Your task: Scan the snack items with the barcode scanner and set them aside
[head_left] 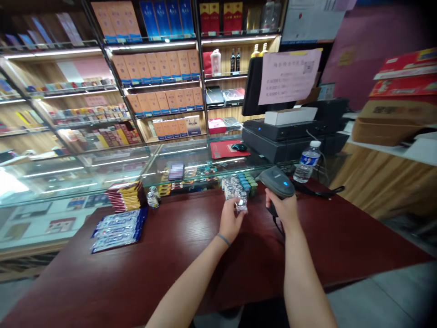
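My right hand [285,209] is wrapped round the handle of a dark barcode scanner [277,181], which shows a blue light on top. My left hand [232,218] has its fingers closed on a small clear jar [241,200] at the front of a group of similar jars [229,186]. Green and teal small packs [251,184] stand just right of those jars, between them and the scanner. Two more small jars [153,197] sit farther left on the dark red table [191,228].
Blue-and-white packets [118,230] and a stack of red-and-yellow packs [125,196] lie at the left. A water bottle [307,162] stands at the right, near a black strap [317,191]. Behind are a glass counter [184,152], a monitor [252,86] and a mouse [239,147].
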The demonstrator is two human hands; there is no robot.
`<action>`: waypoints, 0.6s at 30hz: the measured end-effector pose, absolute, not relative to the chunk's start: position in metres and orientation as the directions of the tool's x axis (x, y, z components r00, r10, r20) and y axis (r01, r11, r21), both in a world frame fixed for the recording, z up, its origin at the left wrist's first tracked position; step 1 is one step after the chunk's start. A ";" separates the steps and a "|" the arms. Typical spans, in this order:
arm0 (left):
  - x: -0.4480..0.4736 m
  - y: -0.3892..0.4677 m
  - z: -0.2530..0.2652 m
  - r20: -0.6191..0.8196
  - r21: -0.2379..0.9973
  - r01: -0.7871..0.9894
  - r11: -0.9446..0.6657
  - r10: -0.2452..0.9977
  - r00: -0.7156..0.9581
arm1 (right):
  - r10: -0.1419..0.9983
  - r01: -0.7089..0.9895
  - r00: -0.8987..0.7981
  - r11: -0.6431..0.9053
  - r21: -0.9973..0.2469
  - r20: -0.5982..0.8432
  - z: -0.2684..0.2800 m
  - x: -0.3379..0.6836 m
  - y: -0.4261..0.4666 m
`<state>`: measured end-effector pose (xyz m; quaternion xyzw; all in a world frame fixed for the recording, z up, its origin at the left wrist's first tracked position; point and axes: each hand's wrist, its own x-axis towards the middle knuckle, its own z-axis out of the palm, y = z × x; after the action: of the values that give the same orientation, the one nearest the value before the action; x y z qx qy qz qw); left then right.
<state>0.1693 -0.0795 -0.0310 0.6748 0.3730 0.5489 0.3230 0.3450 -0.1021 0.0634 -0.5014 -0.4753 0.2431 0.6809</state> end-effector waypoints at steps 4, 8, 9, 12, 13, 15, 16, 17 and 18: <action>0.112 -0.067 -0.016 0.432 0.898 -0.080 -0.432 0.902 -0.011 | 0.835 0.179 0.379 0.356 -0.917 0.398 0.060 0.339 -0.099; 0.035 -0.052 -0.006 0.328 0.907 -0.248 -0.340 0.940 -0.090 | 0.842 0.229 0.297 0.395 -0.890 0.450 0.058 0.320 -0.099; 0.016 -0.049 -0.005 0.289 0.904 -0.301 -0.304 0.953 -0.095 | 0.847 0.246 0.273 0.397 -0.884 0.456 0.057 0.314 -0.099; -0.030 -0.046 -0.007 0.155 0.869 -0.460 -0.184 0.983 -0.099 | 0.873 0.321 0.173 0.387 -0.864 0.455 0.050 0.295 -0.099; -0.043 -0.046 -0.008 0.112 0.848 -0.512 -0.142 0.990 -0.088 | 0.883 0.347 0.139 0.381 -0.857 0.448 0.047 0.288 -0.099; -0.061 -0.047 -0.011 0.052 0.794 -0.603 -0.071 0.997 -0.050 | 0.895 0.392 0.056 0.388 -0.834 0.443 0.040 0.276 -0.097; -0.068 -0.047 -0.012 0.038 0.767 -0.640 -0.049 0.999 -0.030 | 0.894 0.412 0.000 0.408 -0.815 0.448 0.037 0.270 -0.097; -0.074 -0.048 -0.014 0.031 0.741 -0.670 -0.035 0.999 -0.018 | 0.889 0.431 -0.071 0.436 -0.790 0.452 0.034 0.264 -0.097; -0.078 -0.048 -0.015 0.028 0.718 -0.695 -0.030 1.000 -0.014 | 0.880 0.446 -0.155 0.467 -0.763 0.449 0.033 0.258 -0.098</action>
<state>-0.0782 -0.0478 -0.0147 0.2831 0.2689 0.6595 0.6424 0.2583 -0.0979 0.0329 -0.4591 -0.7224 0.2357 0.4603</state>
